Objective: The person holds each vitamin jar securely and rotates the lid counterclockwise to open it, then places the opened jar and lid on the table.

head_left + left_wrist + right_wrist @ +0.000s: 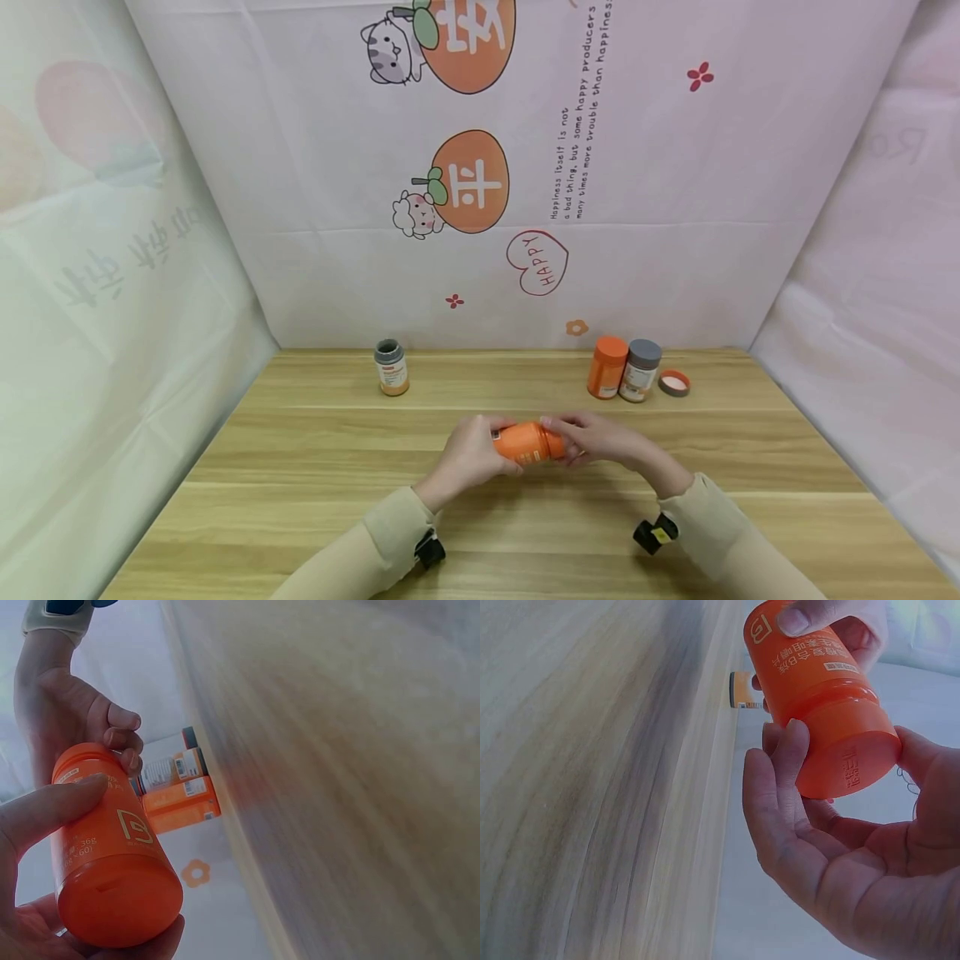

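My left hand (471, 452) grips the body of an orange plastic supplement bottle (521, 443), which lies tilted sideways above the table. In the left wrist view the thumb presses along the printed side, and the bottle's base (120, 904) faces the camera. My right hand (603, 438) is at the other end, its thumb and fingertips around the orange screw cap (849, 754). The cap sits on the bottle's neck, with embossed marks on its top in the right wrist view. Part of the bottle's body is covered by the left hand.
Back left on the wooden table (315, 467) stands a lidless grey-necked bottle (392, 373). Back right, another orange bottle (607, 368) stands beside a grey-lidded bottle (640, 372). A loose lid (674, 383) lies right of them. Printed white cloth (337, 283) hangs behind and at both sides.
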Tool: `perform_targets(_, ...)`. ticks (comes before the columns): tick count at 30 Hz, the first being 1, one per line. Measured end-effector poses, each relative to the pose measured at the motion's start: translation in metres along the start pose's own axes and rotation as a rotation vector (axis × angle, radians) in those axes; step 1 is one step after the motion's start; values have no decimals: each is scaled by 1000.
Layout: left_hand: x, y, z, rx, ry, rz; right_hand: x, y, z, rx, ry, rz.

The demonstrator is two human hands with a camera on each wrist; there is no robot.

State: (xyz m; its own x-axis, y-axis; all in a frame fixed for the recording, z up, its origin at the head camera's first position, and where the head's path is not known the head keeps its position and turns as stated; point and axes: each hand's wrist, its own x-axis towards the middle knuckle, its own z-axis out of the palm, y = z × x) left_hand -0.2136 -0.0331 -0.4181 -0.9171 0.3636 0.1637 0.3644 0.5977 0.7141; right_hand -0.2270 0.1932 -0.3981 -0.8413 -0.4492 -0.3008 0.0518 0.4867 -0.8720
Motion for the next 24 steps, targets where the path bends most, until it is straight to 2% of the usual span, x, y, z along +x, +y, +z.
perform_targets(11,0,-3,1,-33,-5,-22,-5,2,0,21,-22,-83)
perform_targets(24,-1,-4,-2,-56,-8,-38,-9,1,0,34,-1,-129)
